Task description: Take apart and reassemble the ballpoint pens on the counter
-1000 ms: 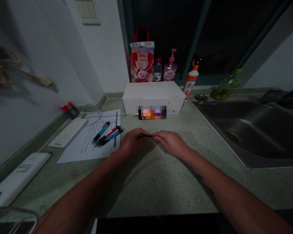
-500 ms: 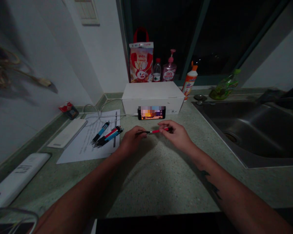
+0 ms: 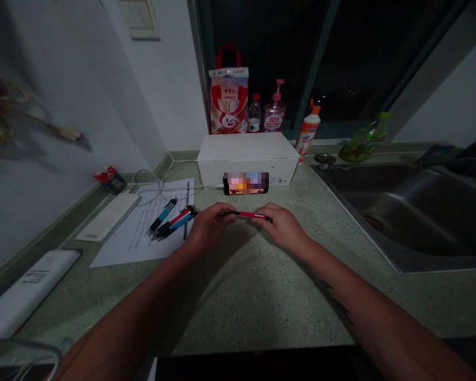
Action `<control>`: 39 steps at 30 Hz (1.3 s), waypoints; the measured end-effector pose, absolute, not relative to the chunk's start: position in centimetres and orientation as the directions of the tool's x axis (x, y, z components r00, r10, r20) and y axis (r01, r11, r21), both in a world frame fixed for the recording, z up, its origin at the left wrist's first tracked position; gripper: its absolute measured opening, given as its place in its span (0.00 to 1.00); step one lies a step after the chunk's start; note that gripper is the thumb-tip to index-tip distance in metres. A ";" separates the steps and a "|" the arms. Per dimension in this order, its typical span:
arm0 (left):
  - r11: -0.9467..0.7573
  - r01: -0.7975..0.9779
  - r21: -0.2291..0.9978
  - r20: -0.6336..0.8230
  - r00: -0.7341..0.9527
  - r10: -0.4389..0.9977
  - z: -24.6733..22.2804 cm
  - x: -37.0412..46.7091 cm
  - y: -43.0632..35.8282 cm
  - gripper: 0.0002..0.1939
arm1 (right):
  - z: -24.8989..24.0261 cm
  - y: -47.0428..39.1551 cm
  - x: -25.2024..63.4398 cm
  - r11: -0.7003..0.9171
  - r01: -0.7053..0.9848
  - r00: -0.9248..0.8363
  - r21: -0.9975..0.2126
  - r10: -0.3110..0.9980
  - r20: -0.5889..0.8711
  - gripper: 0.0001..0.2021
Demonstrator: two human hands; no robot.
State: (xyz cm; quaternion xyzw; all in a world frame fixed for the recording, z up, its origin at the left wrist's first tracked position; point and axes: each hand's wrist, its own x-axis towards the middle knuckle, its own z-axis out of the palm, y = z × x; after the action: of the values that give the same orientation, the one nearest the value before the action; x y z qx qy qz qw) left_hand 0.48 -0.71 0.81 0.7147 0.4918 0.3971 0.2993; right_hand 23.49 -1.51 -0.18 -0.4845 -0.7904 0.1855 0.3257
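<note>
A red and black pen (image 3: 248, 214) is held level above the counter, between both hands. My left hand (image 3: 208, 226) is closed round its black end, thumb and fingers pinching it. The red barrel is gripped by my right hand (image 3: 284, 226), whose fingers partly hide the far end. Left of my hands, several blue, red and black pens (image 3: 178, 221) lie in a bunch on a printed sheet of paper (image 3: 119, 248). One blue and black pen (image 3: 162, 214) sits slightly apart from them. Just beyond my hands, a phone (image 3: 246, 185) with a lit screen leans on a white box (image 3: 248, 147).
A steel sink (image 3: 416, 211) is set into the counter (image 3: 254, 296) at the right. White flat devices (image 3: 109, 217) and a cable (image 3: 178, 185) lie left. Behind the box stand a red bag (image 3: 229, 103), a pump bottle (image 3: 274, 114) and an orange-capped bottle (image 3: 307, 132).
The pale gap between the pen's black and red parts has closed up. My right hand has shifted slightly, its fingers now lower and more wrapped round the barrel.
</note>
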 end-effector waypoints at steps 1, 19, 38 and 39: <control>-0.337 0.473 0.814 0.274 0.198 0.941 0.8 0.4 -0.7 0.06 | -0.2 -1.6 23.4 0.465 0.653 -0.341 -0.598 0.886 0.315 0.07; -0.312 0.412 0.856 0.224 0.248 0.942 0.4 0.1 -0.3 0.01 | -0.9 -1.3 23.5 0.279 0.310 -0.289 -0.909 0.938 0.189 0.07; -0.497 0.466 0.732 0.364 0.350 0.863 -0.3 0.1 -0.4 0.05 | -0.6 -1.3 23.7 0.374 0.474 -0.416 -0.797 0.893 0.171 0.09; -0.486 0.472 0.736 0.355 0.344 0.870 -0.4 0.2 -0.4 0.05 | -0.6 -1.3 23.7 0.384 0.475 -0.406 -0.792 0.894 0.190 0.09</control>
State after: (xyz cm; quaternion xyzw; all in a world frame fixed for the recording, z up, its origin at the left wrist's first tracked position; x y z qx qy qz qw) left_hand 0.20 -0.44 -0.36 0.7758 0.4322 0.3760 0.2646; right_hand 23.72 -1.32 -0.60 -0.4445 -0.7699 0.3321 0.3151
